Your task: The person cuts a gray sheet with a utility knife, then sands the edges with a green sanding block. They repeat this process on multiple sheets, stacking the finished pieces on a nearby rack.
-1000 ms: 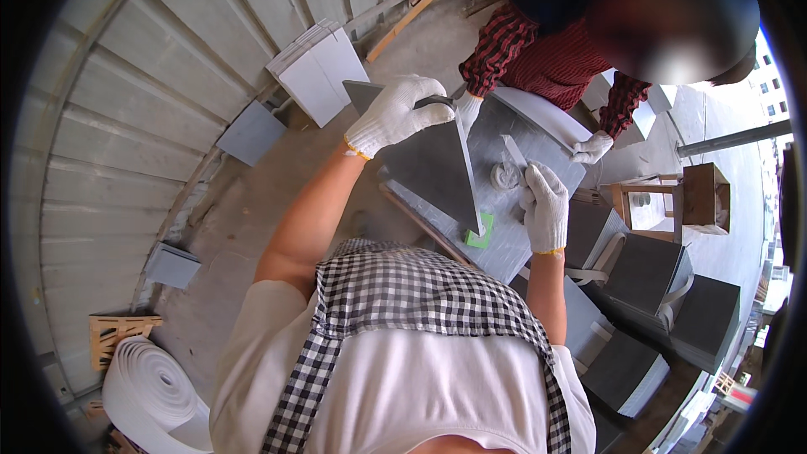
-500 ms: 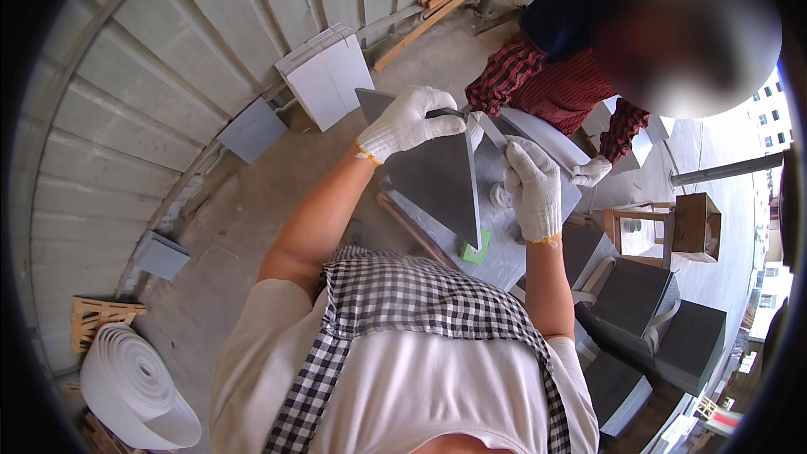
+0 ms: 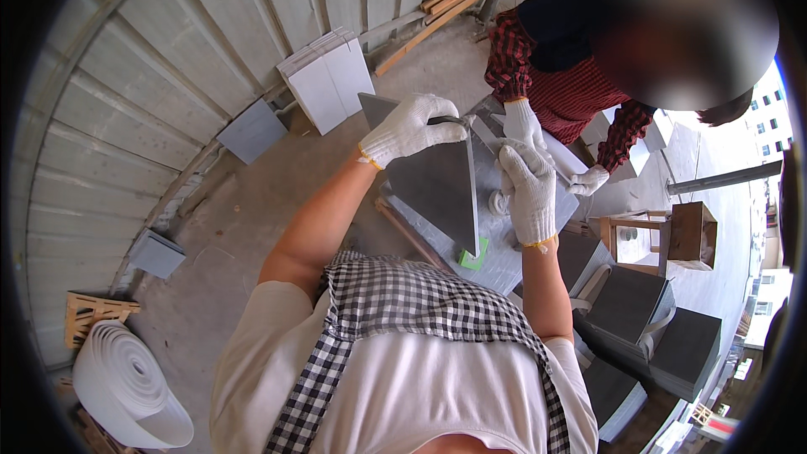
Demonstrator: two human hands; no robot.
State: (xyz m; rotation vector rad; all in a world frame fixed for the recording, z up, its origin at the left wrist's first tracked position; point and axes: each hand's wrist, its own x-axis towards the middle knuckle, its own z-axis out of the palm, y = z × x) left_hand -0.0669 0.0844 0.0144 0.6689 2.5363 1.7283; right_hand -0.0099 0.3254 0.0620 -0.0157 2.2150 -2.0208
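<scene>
Slab (image 3: 437,181) between hands; left hand (image 3: 408,128), right hand (image 3: 528,189).

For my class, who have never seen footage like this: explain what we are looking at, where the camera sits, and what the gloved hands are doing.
The camera sits on a person's head and looks down, so its wide lens bends straight edges. The person's own arms come up from below. The left hand, in a white glove, holds the top edge of a dark grey triangular slab standing on a grey work surface. The right hand, also gloved, rests beside the slab; what its grip holds is unclear. Across the surface, a co-worker in a red checked shirt reaches in. More grey square tiles lean against the wall.
</scene>
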